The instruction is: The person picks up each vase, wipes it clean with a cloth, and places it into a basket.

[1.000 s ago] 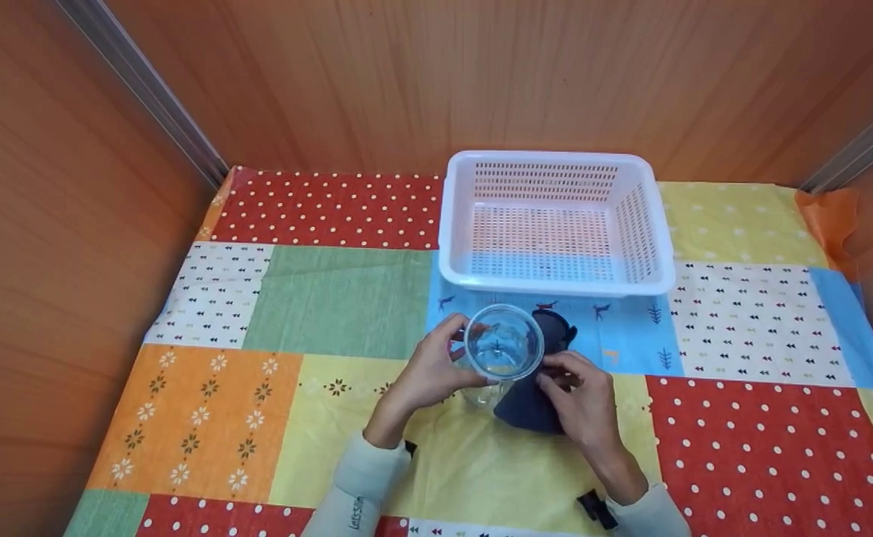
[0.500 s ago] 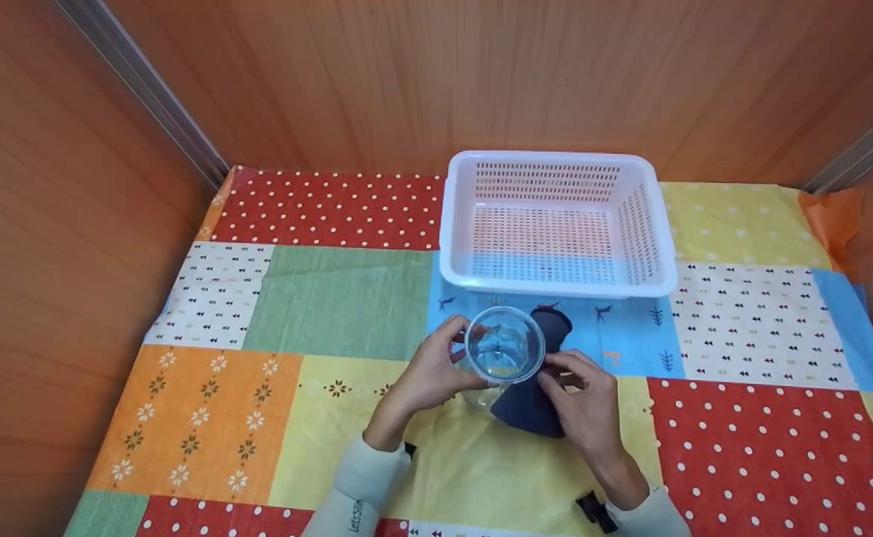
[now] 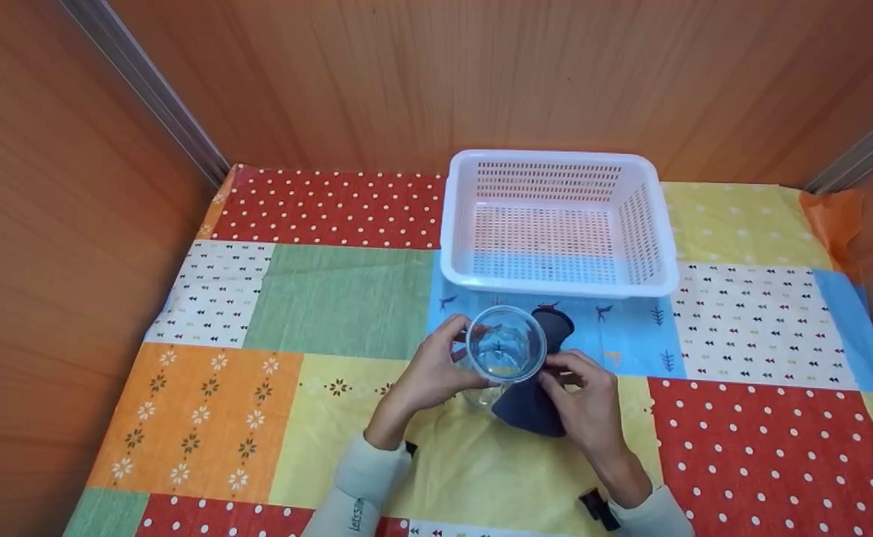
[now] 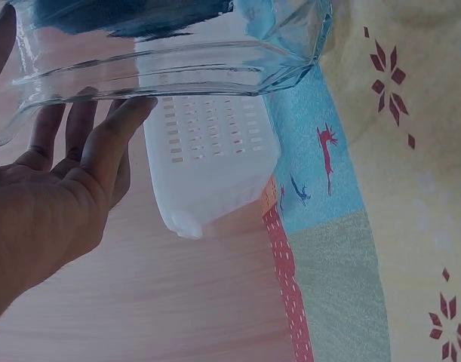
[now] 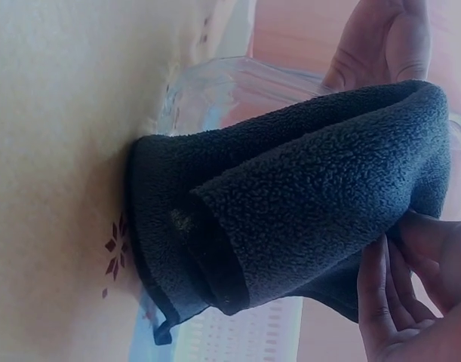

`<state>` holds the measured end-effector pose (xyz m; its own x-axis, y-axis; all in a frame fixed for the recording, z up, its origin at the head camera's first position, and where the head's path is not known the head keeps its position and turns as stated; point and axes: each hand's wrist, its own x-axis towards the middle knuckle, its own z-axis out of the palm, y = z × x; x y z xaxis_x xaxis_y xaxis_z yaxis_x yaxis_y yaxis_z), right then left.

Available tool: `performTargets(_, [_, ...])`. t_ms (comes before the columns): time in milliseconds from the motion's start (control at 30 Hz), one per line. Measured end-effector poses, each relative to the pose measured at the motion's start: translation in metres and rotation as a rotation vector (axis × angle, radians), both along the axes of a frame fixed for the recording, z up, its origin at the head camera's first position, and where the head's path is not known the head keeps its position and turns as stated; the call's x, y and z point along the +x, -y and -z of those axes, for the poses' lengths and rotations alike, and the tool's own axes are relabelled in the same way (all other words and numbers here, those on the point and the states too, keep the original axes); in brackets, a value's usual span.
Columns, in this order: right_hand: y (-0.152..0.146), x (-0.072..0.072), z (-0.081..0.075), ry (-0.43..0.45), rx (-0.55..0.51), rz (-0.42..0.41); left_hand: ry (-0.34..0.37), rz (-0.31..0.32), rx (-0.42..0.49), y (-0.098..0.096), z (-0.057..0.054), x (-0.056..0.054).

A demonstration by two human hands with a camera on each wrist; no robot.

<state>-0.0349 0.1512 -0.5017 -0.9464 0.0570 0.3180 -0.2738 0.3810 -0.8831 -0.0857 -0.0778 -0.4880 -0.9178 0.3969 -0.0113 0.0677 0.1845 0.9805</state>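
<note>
My left hand [image 3: 436, 365] curls round a clear faceted jar [image 3: 502, 359], which stands mouth up in front of the basket. In the left wrist view, the jar's side wall [image 4: 207, 68] lies along the fingers and thumb, with dark cloth seen through it. My right hand [image 3: 589, 399] pinches a dark navy fleecy cloth [image 3: 529, 409] at the jar's right side. The right wrist view shows the cloth [image 5: 313, 173] folded over and draped down to the tablecloth, hiding part of the jar. Thumb and fingers [image 5: 377, 290] grip its upper fold.
A white perforated plastic basket [image 3: 555, 287] stands just beyond the hands. Beneath everything lies a patchwork tablecloth [image 3: 347, 298]. Wooden panels [image 3: 436, 82] rise at the back and both sides.
The cloth's far end has shifted and smoothed slightly beside the jar since the first frame. Both hands keep nearly the same place and hold.
</note>
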Motion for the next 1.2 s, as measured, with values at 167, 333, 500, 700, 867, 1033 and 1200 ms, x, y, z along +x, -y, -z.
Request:
performTargets(167, [0.000, -0.001, 0.001, -0.018, 0.021, -0.007, -0.003, -0.008, 0.000, 0.000, 0.000, 0.000])
performTargets(333, [-0.002, -0.002, 0.007, -0.013, 0.065, 0.002, 0.003, -0.009, 0.011, -0.001, 0.000, 0.000])
performTargets(500, [-0.003, -0.001, 0.012, 0.019, 0.106, 0.009, 0.009, -0.004, 0.011, -0.001, 0.000, 0.000])
performTargets(700, [-0.005, 0.000, 0.016, 0.063, 0.110, 0.002, 0.014, -0.001, 0.016, 0.000, 0.001, 0.001])
performTargets(867, [-0.005, 0.000, 0.019, 0.116, 0.106, 0.002, 0.015, 0.001, 0.021, 0.000, 0.001, 0.001])
performTargets(1033, [-0.006, -0.001, 0.021, 0.162, 0.130, 0.004, 0.024, 0.001, 0.029, -0.001, 0.001, 0.001])
performTargets(1200, [-0.007, -0.002, 0.024, 0.194, 0.167, 0.009, 0.019, -0.010, 0.018, -0.001, 0.002, 0.000])
